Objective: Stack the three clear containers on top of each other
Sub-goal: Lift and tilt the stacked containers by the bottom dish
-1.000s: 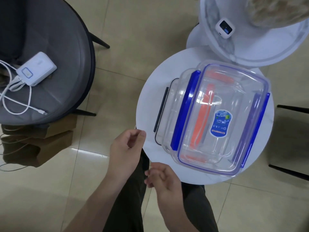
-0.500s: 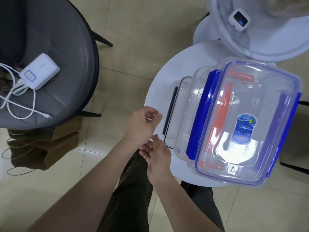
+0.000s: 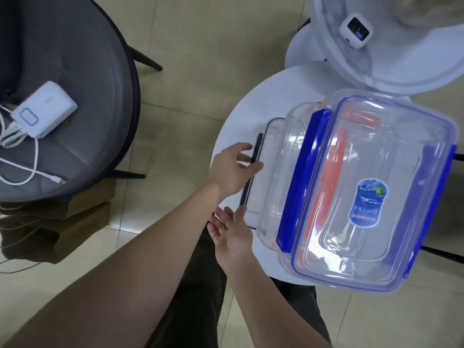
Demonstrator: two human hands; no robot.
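Three clear containers sit piled on the small round white table (image 3: 234, 126). On top is the one with blue clips (image 3: 376, 192) and a blue label. Under it shows a container with orange clips (image 3: 334, 172), and lowest a flatter container with black clips (image 3: 261, 156) that sticks out to the left. My left hand (image 3: 232, 169) is open, its fingers against the black clip on the lowest container's left edge. My right hand (image 3: 232, 232) is open, palm up, at that container's near left corner.
A grey round chair (image 3: 82, 79) on the left holds a white power bank (image 3: 44, 113) with white cables. A higher white round table (image 3: 391, 46) at the top right carries a small white device (image 3: 355, 31). Brown paper bags (image 3: 57, 222) lie on the tiled floor.
Both hands have moved up and right from over my lap to the left edge of the lowest container and have spread open. The camera view has shifted closer to the stack.
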